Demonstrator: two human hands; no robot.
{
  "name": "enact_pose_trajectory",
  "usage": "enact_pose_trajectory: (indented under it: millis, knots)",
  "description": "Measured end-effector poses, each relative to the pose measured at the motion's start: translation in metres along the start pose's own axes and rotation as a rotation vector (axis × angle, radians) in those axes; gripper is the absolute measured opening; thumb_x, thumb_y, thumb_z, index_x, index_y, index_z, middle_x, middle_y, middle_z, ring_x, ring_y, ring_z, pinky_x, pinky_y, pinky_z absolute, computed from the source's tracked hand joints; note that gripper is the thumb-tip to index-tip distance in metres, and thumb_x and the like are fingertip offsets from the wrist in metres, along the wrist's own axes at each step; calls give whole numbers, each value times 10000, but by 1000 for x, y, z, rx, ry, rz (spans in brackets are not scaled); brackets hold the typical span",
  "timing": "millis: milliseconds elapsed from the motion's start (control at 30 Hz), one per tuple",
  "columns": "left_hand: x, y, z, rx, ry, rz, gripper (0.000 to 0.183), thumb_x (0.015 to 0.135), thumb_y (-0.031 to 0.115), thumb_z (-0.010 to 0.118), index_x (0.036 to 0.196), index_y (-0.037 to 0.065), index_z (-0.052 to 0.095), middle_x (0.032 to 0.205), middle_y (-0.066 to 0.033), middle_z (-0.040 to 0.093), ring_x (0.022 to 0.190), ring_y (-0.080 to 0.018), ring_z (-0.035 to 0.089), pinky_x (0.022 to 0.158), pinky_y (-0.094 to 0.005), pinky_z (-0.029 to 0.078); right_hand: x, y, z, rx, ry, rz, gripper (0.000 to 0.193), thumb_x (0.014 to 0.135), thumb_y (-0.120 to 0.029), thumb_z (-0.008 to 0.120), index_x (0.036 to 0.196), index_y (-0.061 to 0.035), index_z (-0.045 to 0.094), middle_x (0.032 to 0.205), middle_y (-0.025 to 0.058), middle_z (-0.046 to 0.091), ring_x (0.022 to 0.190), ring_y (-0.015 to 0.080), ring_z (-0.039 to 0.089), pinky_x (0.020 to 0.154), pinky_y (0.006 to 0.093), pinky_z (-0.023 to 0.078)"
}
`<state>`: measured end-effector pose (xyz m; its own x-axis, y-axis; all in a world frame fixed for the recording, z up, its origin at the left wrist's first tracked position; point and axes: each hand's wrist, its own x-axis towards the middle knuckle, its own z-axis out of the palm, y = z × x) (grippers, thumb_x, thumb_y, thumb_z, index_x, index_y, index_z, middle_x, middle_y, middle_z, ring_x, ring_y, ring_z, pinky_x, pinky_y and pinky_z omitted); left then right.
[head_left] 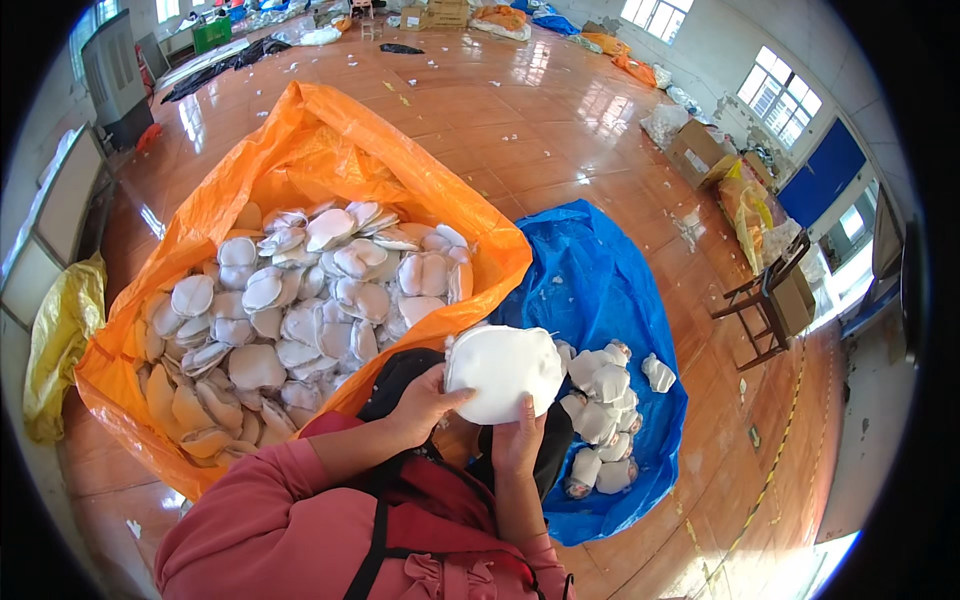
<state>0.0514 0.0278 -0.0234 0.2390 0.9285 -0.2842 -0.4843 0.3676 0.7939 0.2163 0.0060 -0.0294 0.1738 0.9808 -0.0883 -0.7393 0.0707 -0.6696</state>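
Observation:
In front of me I hold up a white, rounded, flat fabric piece [505, 372], perhaps a stack of layers. My left hand [424, 408] pinches its lower left edge with the thumb on top. My right hand [518, 440] grips its lower edge, thumb also on the front face. To my left, a large open orange sack [180, 235] holds many similar white puffy pieces [256, 367]. On my right lies a spread blue sack [590, 265]. Several small white bundles [608, 384] sit on it, some with patterned ends showing.
A wooden chair [770, 305] stands at the right, near a yellow bag [745, 205] and a cardboard box [697, 153]. Another yellow sack [65, 340] leans at the far left beside a white cabinet [62, 215]. White scraps dot the tiled floor [440, 100].

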Motion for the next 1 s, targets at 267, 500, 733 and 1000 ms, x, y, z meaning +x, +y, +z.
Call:
enact_pose_trajectory:
  millis: [267,500,733,1000]
  knots:
    - [9,16,-4,593,225,551,631,809,132,794,1355,43,491,1004,-65,601,771,-118,610,680,-265,515,2,9,-11,-6,92,-27,601,935,-135,659,1449,-89,350,1423,102,470,1298,259,477,1087,428,398]
    - [11,27,-12,1126,197,916,371,750,90,781,1099,61,656,918,-105,606,722,-265,604,650,-357,498,-1,12,-13,-58,142,13,569,919,-96,675,1411,-78,391,1368,102,521,1243,255,531,1050,408,440]
    - [22,29,-16,1063,191,973,159,778,-5,706,918,53,658,807,-105,652,752,-291,646,640,-362,516,-7,10,-3,-200,159,-16,598,894,-91,702,1405,-49,393,1333,97,537,1204,236,543,1037,371,431]
    - [33,40,18,1306,-101,996,174,768,68,723,934,44,677,854,-102,643,802,-311,635,717,-403,511,-13,19,-7,-523,87,-113,664,860,-82,735,1417,-31,377,1297,104,537,1174,216,534,1014,354,426]
